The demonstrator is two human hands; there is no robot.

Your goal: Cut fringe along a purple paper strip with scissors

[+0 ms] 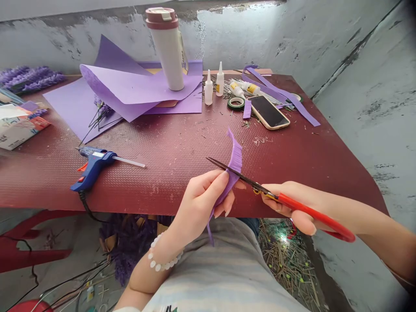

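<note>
Near the table's front edge, my left hand (206, 197) pinches a purple paper strip (236, 158). The strip's upper part is finely fringed and curves upward, while its narrow tail hangs below my fingers. My right hand (289, 201) is closed round scissors (312, 211) with red handles. Their dark blades point left and cross the strip just above my left thumb. A bracelet of white beads (156, 264) circles my left wrist.
A blue glue gun (94, 168) lies left on the red table (175, 147). Behind are purple sheets (126, 86), a tumbler (169, 56), small bottles (208, 89), green tape (235, 103), a phone (269, 113) and long purple strips (297, 104). A wall (383, 112) borders the right side.
</note>
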